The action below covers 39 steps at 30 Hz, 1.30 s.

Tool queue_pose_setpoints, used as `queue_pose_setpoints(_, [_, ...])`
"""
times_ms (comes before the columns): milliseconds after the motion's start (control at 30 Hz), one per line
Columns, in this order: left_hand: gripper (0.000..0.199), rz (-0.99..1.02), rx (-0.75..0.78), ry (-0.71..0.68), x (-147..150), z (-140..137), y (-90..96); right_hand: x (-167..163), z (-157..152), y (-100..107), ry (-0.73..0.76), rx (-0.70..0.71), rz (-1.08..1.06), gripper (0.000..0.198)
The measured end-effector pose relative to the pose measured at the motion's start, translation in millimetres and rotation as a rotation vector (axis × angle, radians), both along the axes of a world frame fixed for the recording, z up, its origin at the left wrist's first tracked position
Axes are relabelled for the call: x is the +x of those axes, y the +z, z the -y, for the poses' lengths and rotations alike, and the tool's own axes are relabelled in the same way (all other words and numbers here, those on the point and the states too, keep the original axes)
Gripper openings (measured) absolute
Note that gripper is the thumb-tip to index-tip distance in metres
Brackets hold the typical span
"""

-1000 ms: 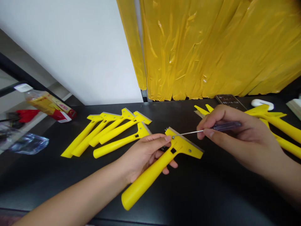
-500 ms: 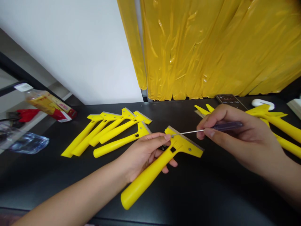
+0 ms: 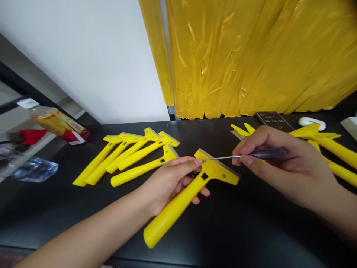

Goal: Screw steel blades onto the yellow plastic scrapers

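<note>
Yellow scraper (image 3: 181, 204) pinched in left hand (image 3: 170, 179), screwdriver (image 3: 267, 153) fingertip-gripped in right hand (image 3: 292, 169)

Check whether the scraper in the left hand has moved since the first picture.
Yes, slightly: the held scraper has its blade end a little farther toward the picture's upper left, judged against the drink bottle, which stays put.

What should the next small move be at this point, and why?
Probably a slight turn of the screwdriver by the right hand. Its tip appears to meet the screw beside the left thumb, its handle lies in the right hand's grasp, and the left hand holds the yellow scraper. Which way to turn, I cannot tell.
</note>
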<state>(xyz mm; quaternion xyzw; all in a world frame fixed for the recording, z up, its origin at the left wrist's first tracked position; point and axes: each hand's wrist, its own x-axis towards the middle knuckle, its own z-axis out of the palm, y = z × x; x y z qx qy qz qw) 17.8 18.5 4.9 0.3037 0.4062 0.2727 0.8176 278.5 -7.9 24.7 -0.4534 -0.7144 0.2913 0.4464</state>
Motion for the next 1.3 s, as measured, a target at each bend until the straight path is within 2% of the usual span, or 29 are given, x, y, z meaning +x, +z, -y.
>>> queue_pose_setpoints(267, [0.01, -0.022, 0.005, 0.006, 0, 1, -0.9, -2, 4, 3, 0.052, 0.103, 0.062, 0.008])
queue_pose_setpoints(533, [0.01, -0.021, 0.011, 0.007, 0, 1, -2.1, 2, 5, 5, 0.172, 0.261, 0.267, 0.02])
queue_pose_setpoints(633, [0.009, -0.049, 0.047, 0.004, 1, 3, -2.0, 1, 8, 10, 0.199, 0.268, 0.31, 0.02])
queue_pose_setpoints(767, [0.012, -0.116, 0.127, -0.003, 2, 6, -2.2, -3, 13, 8, 0.072, 0.247, 0.321, 0.015])
queue_pose_setpoints(867, [0.016, -0.148, 0.166, -0.016, 3, 8, -3.5, -8, 17, 5, -0.069, 0.32, 0.328, 0.019])
queue_pose_setpoints(933, [0.019, -0.152, 0.178, -0.02, 3, 8, -5.0, -11, 20, 7, -0.077, 0.381, 0.419, 0.016])
queue_pose_setpoints(1067, [0.025, -0.164, 0.184, -0.021, 3, 9, -7.8, -14, 25, 16, 0.035, 0.441, 0.536, 0.009])
queue_pose_setpoints(1167, [0.024, -0.172, 0.182, -0.023, 3, 9, -8.2, -16, 28, 20, 0.089, 0.395, 0.458, 0.018])
queue_pose_setpoints(1300, [0.024, -0.176, 0.189, -0.014, 3, 8, -6.6, -17, 26, 24, 0.107, 0.179, 0.252, 0.013])
